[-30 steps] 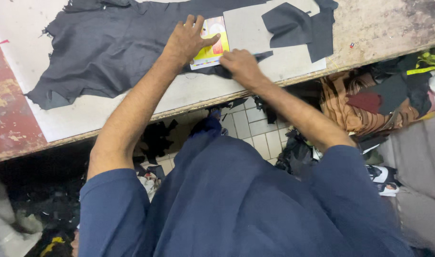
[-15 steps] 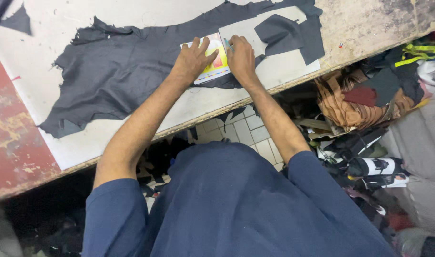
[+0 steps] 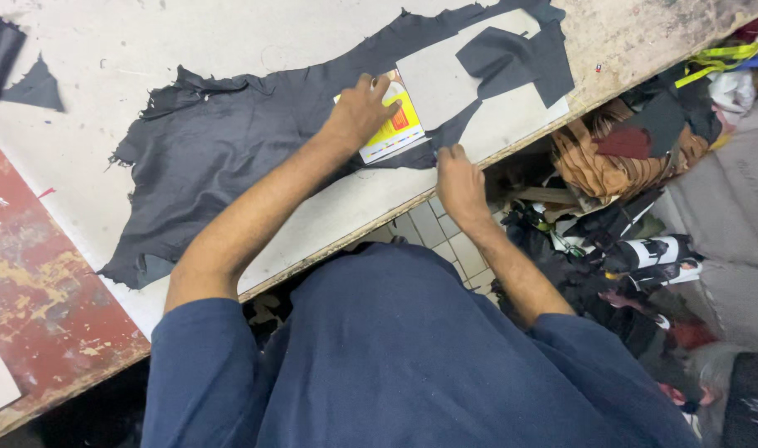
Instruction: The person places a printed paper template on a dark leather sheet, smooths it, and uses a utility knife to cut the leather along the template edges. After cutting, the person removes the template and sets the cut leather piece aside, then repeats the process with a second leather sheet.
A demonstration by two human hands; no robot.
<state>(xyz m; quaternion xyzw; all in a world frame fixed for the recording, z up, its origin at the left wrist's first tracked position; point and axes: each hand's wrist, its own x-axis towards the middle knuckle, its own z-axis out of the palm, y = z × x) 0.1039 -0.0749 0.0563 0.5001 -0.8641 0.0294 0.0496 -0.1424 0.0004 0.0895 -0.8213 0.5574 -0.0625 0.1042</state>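
Bench (image 3: 229, 33): pale worktop with a worn red strip at its left end; two small dark scraps (image 3: 14, 66) lie at the far left corner.
Dark hide (image 3: 221, 158): one large ragged sheet spread flat across the middle of the bench, unmoved in the last second.
Left hand (image 3: 360, 112): flat, fingers spread, pressing down on the yellow card template (image 3: 393, 129) as it did a moment ago; it grips nothing.
Template: on the hide, near the bench's front edge.
Right hand (image 3: 458, 178): half a second ago it lay beside the left hand on the template; now it has drawn back to the bench edge, fingers curled at the hide's cut border. Whether it pinches anything cannot be told.
Meaning: the template appears placed, held by one hand alone.
Cut piece (image 3: 511, 58): dark, to the right.
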